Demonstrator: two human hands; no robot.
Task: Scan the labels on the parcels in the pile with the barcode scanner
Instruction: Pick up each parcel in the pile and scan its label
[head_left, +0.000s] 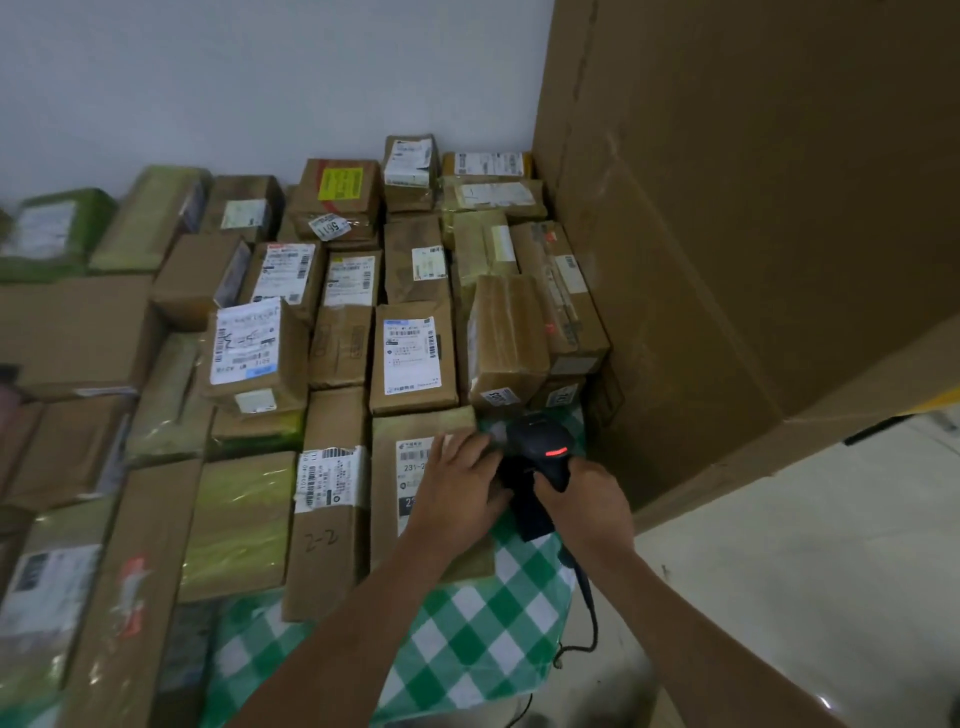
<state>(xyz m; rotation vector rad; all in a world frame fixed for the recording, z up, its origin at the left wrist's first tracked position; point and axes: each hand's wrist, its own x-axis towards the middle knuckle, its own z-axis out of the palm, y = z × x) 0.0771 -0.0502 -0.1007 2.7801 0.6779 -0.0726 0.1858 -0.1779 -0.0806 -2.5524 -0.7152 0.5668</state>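
Observation:
A black barcode scanner (540, 441) with a red light lit on its head sits at the table's right edge. My right hand (584, 501) grips its handle from the right. My left hand (457, 480) lies flat on a brown parcel (387, 525) whose white label (413, 460) reads "231-2"; its fingertips touch the scanner's left side and cover part of the label. Several more taped cardboard parcels (413, 356) with white labels are packed in rows behind and to the left.
A green and white checked cloth (467, 639) covers the table. The scanner's black cable (587, 597) hangs off the right edge. A very large cardboard box (753, 234) stands against the right. A pale wall (260, 78) runs behind, with light floor (805, 545) at the right.

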